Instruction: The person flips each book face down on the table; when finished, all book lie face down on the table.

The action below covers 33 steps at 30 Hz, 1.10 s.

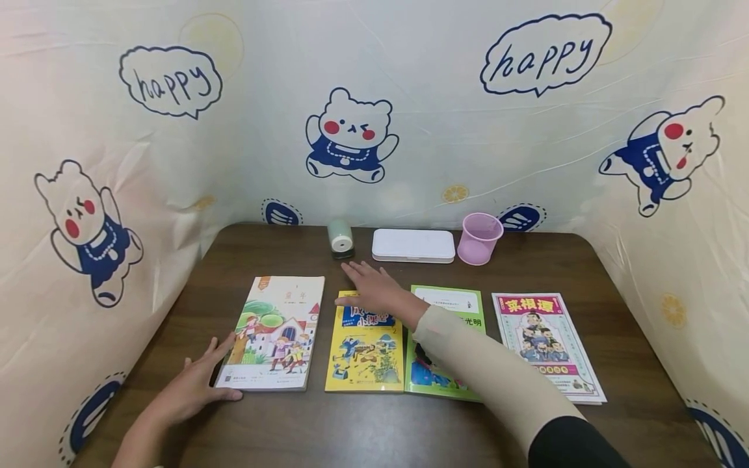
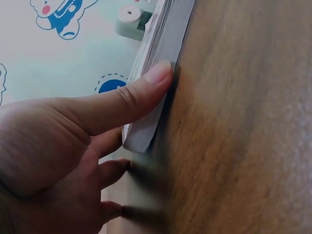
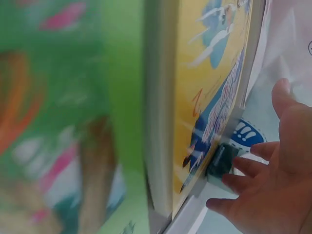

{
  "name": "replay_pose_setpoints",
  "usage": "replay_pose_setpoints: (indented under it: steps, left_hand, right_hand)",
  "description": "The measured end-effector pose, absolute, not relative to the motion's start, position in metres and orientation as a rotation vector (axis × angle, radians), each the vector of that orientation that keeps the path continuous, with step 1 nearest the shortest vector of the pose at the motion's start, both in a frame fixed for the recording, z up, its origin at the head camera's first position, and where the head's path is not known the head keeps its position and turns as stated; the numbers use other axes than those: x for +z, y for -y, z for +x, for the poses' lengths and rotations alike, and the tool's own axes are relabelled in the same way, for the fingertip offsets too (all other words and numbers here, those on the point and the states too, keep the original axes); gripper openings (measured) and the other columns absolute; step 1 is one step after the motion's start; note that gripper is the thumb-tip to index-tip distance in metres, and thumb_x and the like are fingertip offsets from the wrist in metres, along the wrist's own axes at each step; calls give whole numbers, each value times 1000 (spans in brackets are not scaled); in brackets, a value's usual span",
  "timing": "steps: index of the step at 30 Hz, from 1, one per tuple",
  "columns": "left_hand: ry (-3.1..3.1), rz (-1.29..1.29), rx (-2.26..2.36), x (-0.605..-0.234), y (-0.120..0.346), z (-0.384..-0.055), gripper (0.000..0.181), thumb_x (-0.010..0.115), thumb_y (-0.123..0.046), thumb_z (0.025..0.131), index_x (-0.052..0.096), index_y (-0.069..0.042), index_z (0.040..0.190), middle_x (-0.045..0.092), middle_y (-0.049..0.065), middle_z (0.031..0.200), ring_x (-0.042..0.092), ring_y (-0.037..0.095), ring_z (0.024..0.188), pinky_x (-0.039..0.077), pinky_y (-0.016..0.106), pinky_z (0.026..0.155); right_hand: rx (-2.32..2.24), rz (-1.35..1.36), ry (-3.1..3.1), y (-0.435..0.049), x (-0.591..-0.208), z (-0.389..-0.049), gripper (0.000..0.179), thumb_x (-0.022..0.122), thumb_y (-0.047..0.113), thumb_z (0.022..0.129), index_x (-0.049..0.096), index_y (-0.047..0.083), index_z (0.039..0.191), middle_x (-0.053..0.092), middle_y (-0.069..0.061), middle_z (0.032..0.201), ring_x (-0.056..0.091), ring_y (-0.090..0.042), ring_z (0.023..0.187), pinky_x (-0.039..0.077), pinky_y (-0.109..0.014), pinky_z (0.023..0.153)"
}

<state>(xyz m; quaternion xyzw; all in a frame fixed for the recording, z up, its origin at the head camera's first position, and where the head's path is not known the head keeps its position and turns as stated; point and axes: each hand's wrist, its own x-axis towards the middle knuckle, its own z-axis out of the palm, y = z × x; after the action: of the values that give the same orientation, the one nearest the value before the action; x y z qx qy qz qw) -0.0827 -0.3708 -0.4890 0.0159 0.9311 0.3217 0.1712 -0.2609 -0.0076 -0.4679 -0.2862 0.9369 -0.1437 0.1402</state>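
Note:
At the lower left corner of a white storybook (image 1: 289, 312) with a painted house on its cover is my left hand (image 1: 190, 387). Its thumb (image 2: 139, 95) touches the book's bottom page edge, and the fingers reach along the left side, spread apart. My right hand (image 1: 377, 292) stretches over the top of a yellow book (image 1: 365, 357), fingers extended toward a small pale green pencil sharpener (image 1: 341, 237) behind it. In the right wrist view nothing is held by the right hand (image 3: 273, 180). The right forearm crosses over a green book (image 1: 445, 387) and partly covers it.
A pink-covered book (image 1: 541, 331) lies at the right of the row. Along the back of the brown table (image 1: 328, 426) stand a white pencil case (image 1: 413, 246) and a pink cup (image 1: 480, 239). A printed cloth (image 1: 433, 143) rises behind and at both sides.

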Motion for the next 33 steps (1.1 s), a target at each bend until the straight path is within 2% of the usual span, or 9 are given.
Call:
replay_pose_setpoints:
  steps: [15,26,33]
  left_hand:
    - [-2663,28,877,-489,372,-83,128,91,-49,67,21,1,162,15,38,161,2,63,147,-5,84,107]
    - [-2655,6,851,-486,371,-85,129,90,-51,67,19,-1,163,9,45,158,6,65,145,-3,83,109]
    - [-2655,-33,883,-488,371,-84,132,91,-54,66,18,-1,163,7,47,157,6,66,145,-6,81,111]
  right_hand:
    - [-534,-818,-2606,50,-480,-269,92,60,63,97,20,17,166,24,-4,171,21,-21,158,22,-47,127]
    - [-596,-744,-2616,66,-489,-270,92,68,59,93,24,23,166,28,1,170,22,-20,158,12,-59,127]
    - [-643,-686,-2641,69,-492,-268,89,73,54,91,31,26,164,33,1,168,24,-20,157,9,-60,127]
